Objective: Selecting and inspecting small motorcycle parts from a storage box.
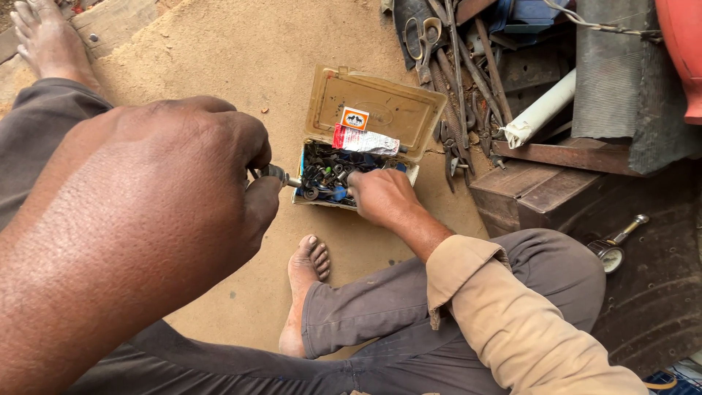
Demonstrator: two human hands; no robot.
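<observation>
Closest to the lens, the person's left hand [183,175] fills the left half of the view, its fingers curled tight around a small grey metal fitting [276,173] whose tip pokes out toward the box. That piece is already out and pinched between thumb and forefinger, held just off the left edge of the small open tan plastic box [380,110].

Sorting looks only partly done, to my eye: the box's tray remains crammed with dark washers, rings and small blue bits [325,175], and nothing has been laid out on the sandy ground [241,51] beside it. A crumpled red-and-white tube [365,140] lies across the hinge edge of the box, under an orange sticker on the raised lid.

Over at the right edge of the tray, the right hand [380,196] reaches in, fingertips bent down among the bits; whether they have caught anything I cannot tell, as the knuckles hide it.
</observation>
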